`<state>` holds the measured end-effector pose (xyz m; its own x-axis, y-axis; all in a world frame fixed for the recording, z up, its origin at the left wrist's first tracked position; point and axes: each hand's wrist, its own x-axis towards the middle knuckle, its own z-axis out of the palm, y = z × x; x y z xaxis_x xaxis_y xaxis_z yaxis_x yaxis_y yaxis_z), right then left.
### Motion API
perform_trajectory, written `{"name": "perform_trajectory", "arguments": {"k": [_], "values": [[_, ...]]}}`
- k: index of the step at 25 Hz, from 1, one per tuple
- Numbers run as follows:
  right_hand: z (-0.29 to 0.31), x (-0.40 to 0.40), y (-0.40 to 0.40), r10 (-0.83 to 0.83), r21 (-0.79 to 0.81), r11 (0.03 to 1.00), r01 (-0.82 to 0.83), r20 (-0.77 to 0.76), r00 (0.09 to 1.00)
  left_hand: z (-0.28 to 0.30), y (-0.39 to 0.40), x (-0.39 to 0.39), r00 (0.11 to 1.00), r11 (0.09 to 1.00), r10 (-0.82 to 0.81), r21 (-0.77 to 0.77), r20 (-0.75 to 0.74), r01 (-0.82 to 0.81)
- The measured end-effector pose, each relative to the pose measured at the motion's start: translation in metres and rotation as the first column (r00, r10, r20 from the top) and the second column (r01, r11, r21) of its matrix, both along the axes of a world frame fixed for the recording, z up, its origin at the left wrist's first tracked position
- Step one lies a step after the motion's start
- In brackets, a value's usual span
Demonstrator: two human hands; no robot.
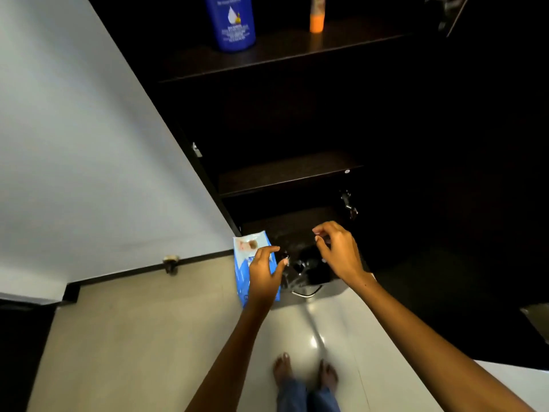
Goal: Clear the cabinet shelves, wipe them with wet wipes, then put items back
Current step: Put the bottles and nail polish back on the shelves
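Observation:
A dark wooden cabinet stands open in front of me, its upper shelf (285, 56) carrying a blue lotion bottle (231, 23) and an orange tube (317, 17). The middle shelf (282, 176) is bare. Low down, a blue and white pack of wet wipes (248, 248) lies at the cabinet's foot beside a dark, shiny object (309, 267) that I cannot identify. My left hand (264, 273) hovers over the pack with fingers spread, holding nothing. My right hand (338, 251) hangs over the dark object, fingers curled and apart, empty.
A white wall (89, 144) runs along the left, with a small doorstop (170, 263) at its dark skirting. The floor is glossy light tile (148, 337). My bare feet (306, 373) stand below. The cabinet door (490, 173) fills the right side, dark.

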<state>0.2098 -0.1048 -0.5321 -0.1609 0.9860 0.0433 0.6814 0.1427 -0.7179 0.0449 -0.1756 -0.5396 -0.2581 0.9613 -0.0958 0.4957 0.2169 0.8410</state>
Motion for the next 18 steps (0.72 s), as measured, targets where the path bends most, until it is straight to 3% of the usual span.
{"name": "perform_trajectory", "arguments": {"k": [4, 8, 13, 18], "values": [[-0.038, -0.009, -0.005, 0.051, -0.140, 0.989, -0.039, 0.085, 0.995, -0.042, 0.024, 0.000, 0.991, 0.979, -0.111, -0.179, -0.080, 0.095], [-0.059, -0.019, 0.000, 0.175, -0.274, 0.955, -0.111, 0.222, 0.959, -0.067, 0.053, 0.001, 0.923, 0.931, -0.308, -0.274, -0.229, 0.243], [-0.082, -0.025, 0.007, 0.301, -0.399, 0.906, -0.142, 0.372, 0.878, -0.085, 0.075, 0.003, 0.863, 0.914, -0.379, -0.282, -0.333, 0.292], [-0.100, -0.040, 0.012, 0.329, -0.399, 0.907, -0.134, 0.474, 0.817, -0.092, 0.074, 0.000, 0.860, 0.936, -0.345, -0.200, -0.377, 0.288]]}}
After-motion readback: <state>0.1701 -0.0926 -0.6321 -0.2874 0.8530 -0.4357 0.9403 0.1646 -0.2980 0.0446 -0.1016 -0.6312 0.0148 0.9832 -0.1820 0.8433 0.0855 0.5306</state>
